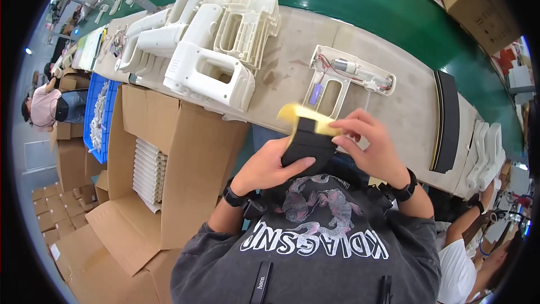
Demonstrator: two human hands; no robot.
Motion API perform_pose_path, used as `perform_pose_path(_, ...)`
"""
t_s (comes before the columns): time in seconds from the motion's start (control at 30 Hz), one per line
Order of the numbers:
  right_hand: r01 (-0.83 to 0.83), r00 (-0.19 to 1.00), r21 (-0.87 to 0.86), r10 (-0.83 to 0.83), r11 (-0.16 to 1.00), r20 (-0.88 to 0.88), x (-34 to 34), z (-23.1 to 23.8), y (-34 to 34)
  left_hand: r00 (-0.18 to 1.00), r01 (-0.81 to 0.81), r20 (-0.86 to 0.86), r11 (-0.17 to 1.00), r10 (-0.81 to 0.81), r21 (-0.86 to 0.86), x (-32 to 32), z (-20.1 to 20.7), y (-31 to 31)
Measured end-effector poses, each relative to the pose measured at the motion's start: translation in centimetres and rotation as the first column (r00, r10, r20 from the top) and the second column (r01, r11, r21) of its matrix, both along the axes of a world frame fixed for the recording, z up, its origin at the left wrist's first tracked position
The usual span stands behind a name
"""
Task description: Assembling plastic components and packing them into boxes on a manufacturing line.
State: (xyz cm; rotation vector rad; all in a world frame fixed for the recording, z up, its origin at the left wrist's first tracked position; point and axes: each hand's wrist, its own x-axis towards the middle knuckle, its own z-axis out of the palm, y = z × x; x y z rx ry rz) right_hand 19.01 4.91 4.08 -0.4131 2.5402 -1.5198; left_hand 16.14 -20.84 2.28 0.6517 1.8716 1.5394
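In front of my body I hold a black foam pad [309,147] with pale yellow backing paper [291,112] curling off its far edge. My left hand [267,166] is closed round its left side, thumb lying across the black face. At its right edge, the fingers of my right hand [371,143] are closed in a pinch on a small black foam piece by the yellow paper; the exact grip is partly hidden. Just beyond lies an open white plastic housing half [351,79] with a handle, a motor, red wires and a purple part inside.
White housings [211,79] are piled left on the table [292,39]. A stack of black foam strips [446,121] lies right, beside more white shells [486,155]. Below left stand an open cardboard box [199,174] and a blue crate [98,118]. A co-worker's arm [469,219] shows at right.
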Motion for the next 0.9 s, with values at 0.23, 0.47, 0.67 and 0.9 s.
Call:
perform_pose_path(0.23, -0.065, 0.998, -0.131, 0.061, 0.989, -0.031, -2.1, 0.9, -1.3, 0.962, 0.106, -0.245, 0.992, -0.12, -0.071, 0.0, 0.4, 1.0)
perform_pose_path(0.47, -0.285, 0.948, -0.221, 0.308, 0.933, 0.079, -3.3, -0.5, 0.0, 0.963, 0.207, -0.146, 0.969, -0.226, -0.136, -0.2, 0.0, 0.2)
perform_pose_path(0.67, 0.262, 0.906, 0.204, -0.167, 0.943, -0.39, -10.2, -4.4, 4.6, 0.982, 0.189, -0.002, 0.981, -0.189, 0.047, -0.9, 0.9, -0.8)
perform_pose_path(0.9, 0.329, 0.85, 0.477, -0.036, 0.815, -0.525, -11.7, -6.6, 5.1, 0.996, 0.037, 0.082, 0.999, -0.037, 0.009, -0.8, -0.3, -0.2)
